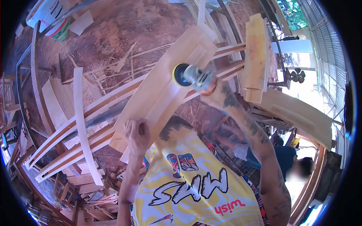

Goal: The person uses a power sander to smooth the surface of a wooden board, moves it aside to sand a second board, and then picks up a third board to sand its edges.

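Yellow shirt point(196, 184) sits nearest; the left hand point(136, 135) curls on the near end of the wooden board point(162, 97), I cannot tell if it grips; the board runs up and right, under the sander point(194, 75) the right hand point(212, 92) holds

Right hand point(212, 94) gripping disc sander point(194, 76), left hand point(136, 135) at wooden panel point(156, 88)

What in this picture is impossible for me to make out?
All in the head view:
- Underside of the power tool's disc: hidden by the disc itself.
- Exact grip of the right hand: obscured by the hand and tool body.
- Rest of the bucket: cut off by the picture's upper edge.
- Head of the person in the background: blurred.
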Tool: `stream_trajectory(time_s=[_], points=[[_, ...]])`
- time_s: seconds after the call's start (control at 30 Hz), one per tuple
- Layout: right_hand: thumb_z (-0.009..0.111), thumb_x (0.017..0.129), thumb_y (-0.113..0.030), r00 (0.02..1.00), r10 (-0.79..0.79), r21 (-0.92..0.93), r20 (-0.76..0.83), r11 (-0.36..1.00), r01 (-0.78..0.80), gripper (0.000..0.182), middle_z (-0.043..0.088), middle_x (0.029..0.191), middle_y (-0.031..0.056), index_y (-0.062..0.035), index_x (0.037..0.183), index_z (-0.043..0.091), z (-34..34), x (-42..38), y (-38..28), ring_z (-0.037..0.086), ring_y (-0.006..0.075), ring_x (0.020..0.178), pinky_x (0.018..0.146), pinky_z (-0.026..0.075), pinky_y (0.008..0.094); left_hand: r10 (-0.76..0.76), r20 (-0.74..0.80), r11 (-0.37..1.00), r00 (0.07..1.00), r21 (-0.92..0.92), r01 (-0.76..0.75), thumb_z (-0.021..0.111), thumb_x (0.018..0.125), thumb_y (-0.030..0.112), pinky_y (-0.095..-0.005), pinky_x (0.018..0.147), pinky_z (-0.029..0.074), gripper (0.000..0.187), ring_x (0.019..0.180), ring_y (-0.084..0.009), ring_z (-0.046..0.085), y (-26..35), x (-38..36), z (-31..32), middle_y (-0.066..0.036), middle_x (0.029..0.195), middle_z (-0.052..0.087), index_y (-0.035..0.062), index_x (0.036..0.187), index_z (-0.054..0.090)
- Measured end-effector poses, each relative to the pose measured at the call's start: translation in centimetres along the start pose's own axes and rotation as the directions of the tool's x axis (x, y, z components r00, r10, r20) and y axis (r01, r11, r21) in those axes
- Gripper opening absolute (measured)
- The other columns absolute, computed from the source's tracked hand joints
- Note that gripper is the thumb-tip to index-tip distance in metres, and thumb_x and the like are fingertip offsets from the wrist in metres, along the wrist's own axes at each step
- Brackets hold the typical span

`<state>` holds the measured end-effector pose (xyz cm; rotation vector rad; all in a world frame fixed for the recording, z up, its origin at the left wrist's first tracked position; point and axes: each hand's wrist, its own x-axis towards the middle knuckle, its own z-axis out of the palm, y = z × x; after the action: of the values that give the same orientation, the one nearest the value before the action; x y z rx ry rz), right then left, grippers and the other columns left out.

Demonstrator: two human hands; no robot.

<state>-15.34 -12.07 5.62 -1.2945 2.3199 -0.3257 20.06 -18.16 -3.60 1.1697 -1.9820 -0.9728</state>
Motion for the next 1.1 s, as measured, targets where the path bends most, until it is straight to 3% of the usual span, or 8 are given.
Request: stream_trajectory(time_s=[0.23,0.3,0.37,0.43,0.47,0.7,0.9,1.1], points=[[0.088,0.083,-0.036,0.98,-0.128,0.049,0.151,0.991,0.122,0.049,0.078,0.097,0.0264,-0.0031,0.115,0.071,3.3,-5.3,-4.2,0.077,0.0485,0.098,0.084,0.063,0.0556,0.005,-0.024,0.999,1.0,0.052,-0.004,0.077,0.087,-0.006,-0.0463,0.085,0.049,0.02,0.088,-0.0336,0.066,-0.4,-0.2,0.7,-0.012,0.091,0.069,0.0051,0.101,0.069],[0.088,0.082,-0.031,0.985,-0.119,-0.015,0.124,0.992,0.122,0.052,0.078,0.1,0.0271,-0.0038,0.122,0.071,2.9,-4.1,-3.9,0.077,0.0483,0.099,0.084,0.064,0.0528,0.031,-0.037,0.998,0.999,0.06,-0.029,0.076,0.088,-0.005,-0.0461,0.085,0.049,0.019,0.089,-0.0335,0.066,-0.2,0.0,0.7,-0.012,0.092,0.068,0.0054,0.101,0.069],[0.087,0.082,-0.027,0.986,0.023,-0.122,0.168,0.992,-0.002,0.051,0.078,0.102,0.0272,-0.0036,0.124,0.071,0.2,-1.9,-5.0,0.077,0.0487,0.1,0.084,0.064,0.0506,0.023,-0.012,0.999,1.0,0.042,-0.023,0.076,0.089,-0.004,-0.0461,0.086,0.048,0.018,0.088,-0.0336,0.065,-0.5,-0.3,0.5,-0.012,0.091,0.068,0.0059,0.102,0.069],[0.086,0.082,-0.026,0.99,-0.111,-0.123,0.087,0.985,0.121,0.048,0.078,0.101,0.0272,-0.003,0.122,0.072,-1.5,1.5,-0.9,0.077,0.0481,0.102,0.085,0.064,0.0497,0.013,0.002,0.999,1.0,0.041,-0.013,0.076,0.09,-0.003,-0.0461,0.086,0.048,0.017,0.088,-0.0335,0.065,-0.7,-0.5,0.4,-0.012,0.091,0.067,0.0063,0.103,0.07],[0.086,0.08,-0.027,0.992,-0.127,-0.015,-0.027,0.992,0.126,0.046,0.079,0.1,0.0276,-0.0007,0.117,0.074,-2.3,2.9,0.3,0.079,0.0455,0.104,0.087,0.063,0.0486,0.01,0.007,0.999,1.0,0.049,-0.01,0.076,0.09,-0.002,-0.0461,0.086,0.048,0.017,0.088,-0.0334,0.065,-0.6,-0.4,0.5,-0.012,0.09,0.067,0.0064,0.103,0.07],[0.088,0.078,-0.036,0.989,0.147,-0.177,0.017,0.974,-0.142,0.059,0.079,0.113,0.029,0.0019,0.121,0.074,-7.0,11.4,4.7,0.078,0.044,0.11,0.093,0.062,0.0484,0.027,0.003,0.998,1.0,0.052,-0.027,0.076,0.09,-0.002,-0.0462,0.084,0.047,0.017,0.087,-0.0325,0.063,-0.8,-0.3,0.6,-0.011,0.089,0.065,0.0067,0.103,0.069],[0.087,0.079,-0.033,0.998,0.035,-0.212,0.053,0.977,-0.023,0.052,0.079,0.104,0.0271,0.001,0.117,0.075,-5.8,9.8,1.4,0.08,0.0399,0.1,0.088,0.062,0.047,0.044,-0.008,0.998,0.999,0.048,-0.044,0.075,0.088,-0.005,-0.046,0.085,0.047,0.02,0.088,-0.0327,0.063,-0.5,-0.1,0.6,-0.011,0.089,0.064,0.0062,0.103,0.069],[0.085,0.079,-0.026,0.954,-0.296,-0.119,0.048,0.947,0.3,0.043,0.076,0.096,0.027,0.0,0.11,0.07,-1.3,4.2,-2.1,0.077,0.0479,0.094,0.083,0.062,0.0522,0.044,0.005,0.997,0.999,0.056,-0.045,0.075,0.086,-0.006,-0.0465,0.086,0.048,0.022,0.089,-0.0339,0.063,-0.4,0.0,0.5,-0.011,0.091,0.065,0.0058,0.103,0.068]])
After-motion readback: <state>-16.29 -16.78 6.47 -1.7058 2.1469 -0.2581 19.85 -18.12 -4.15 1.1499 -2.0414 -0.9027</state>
